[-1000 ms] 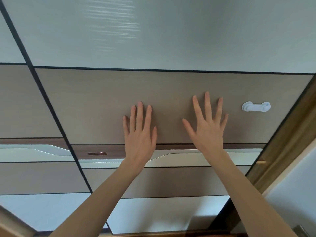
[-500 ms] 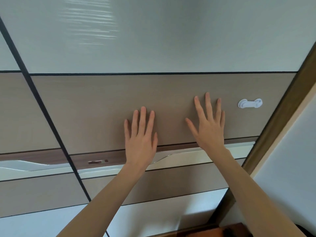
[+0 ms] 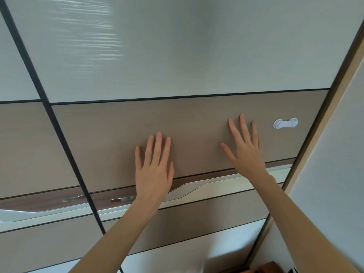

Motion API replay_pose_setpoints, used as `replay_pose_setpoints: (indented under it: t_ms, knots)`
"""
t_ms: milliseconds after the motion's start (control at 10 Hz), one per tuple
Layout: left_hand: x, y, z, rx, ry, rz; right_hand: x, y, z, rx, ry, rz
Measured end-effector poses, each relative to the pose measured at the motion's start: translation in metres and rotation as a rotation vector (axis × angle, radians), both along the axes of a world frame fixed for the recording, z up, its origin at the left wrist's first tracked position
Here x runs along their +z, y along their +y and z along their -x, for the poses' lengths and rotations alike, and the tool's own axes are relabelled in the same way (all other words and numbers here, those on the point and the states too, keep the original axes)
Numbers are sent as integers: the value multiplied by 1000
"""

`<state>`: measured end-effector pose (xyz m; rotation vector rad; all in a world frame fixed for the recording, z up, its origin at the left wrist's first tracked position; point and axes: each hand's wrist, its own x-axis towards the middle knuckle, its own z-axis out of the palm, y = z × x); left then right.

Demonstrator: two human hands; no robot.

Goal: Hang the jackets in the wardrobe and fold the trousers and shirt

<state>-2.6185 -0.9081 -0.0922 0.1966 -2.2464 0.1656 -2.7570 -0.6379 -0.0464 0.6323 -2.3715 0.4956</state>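
Where the head camera tilts, a tall sliding wardrobe door (image 3: 177,46) fills nearly the whole view, built of wide horizontal bands: glossy pale grey-white panel at the top, matte taupe wood-grain panel (image 3: 118,138) across the middle, then a dark brown strip, more taupe and another pale panel below. A thin black frame line (image 3: 49,115) runs slanting down the left side, dividing this door from a neighbouring door (image 3: 19,144) with the same bands. Along the right edge stands a brown wooden wardrobe frame (image 3: 323,134), and beyond it a plain white wall (image 3: 338,174).

Two bare forearms reach up from the bottom of the view. The left hand (image 3: 153,174) lies flat on the taupe panel, fingers straight and close together, pointing upward, its heel crossing the dark brown strip. The right hand (image 3: 246,154) lies flat on the same panel, higher and to the right, well apart from the left, fingers straight and slightly spread, thumb angled out to the left. Neither grip holds anything; both are fully open, palms toward the door.

A silver curved trim line (image 3: 189,191) runs through the brown strip between the two wrists. Two small metal recessed pulls (image 3: 122,199) sit in that strip, one on each side of the black frame line. A small white plastic child-safety latch (image 3: 285,123) is stuck to the taupe panel just right of the right hand's fingers, not touching them.

No jackets, trousers or shirt are in view.
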Motion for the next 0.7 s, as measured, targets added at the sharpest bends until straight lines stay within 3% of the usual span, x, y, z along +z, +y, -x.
replay_pose_setpoints:
  t_ms: [400,700]
  knots:
    - [12,3,-14,-5,-45,4,3,-1,-10,-5,-30,-14]
    - [49,13,-49,-208,-13,-136,12,-16,-80,-105,78,29]
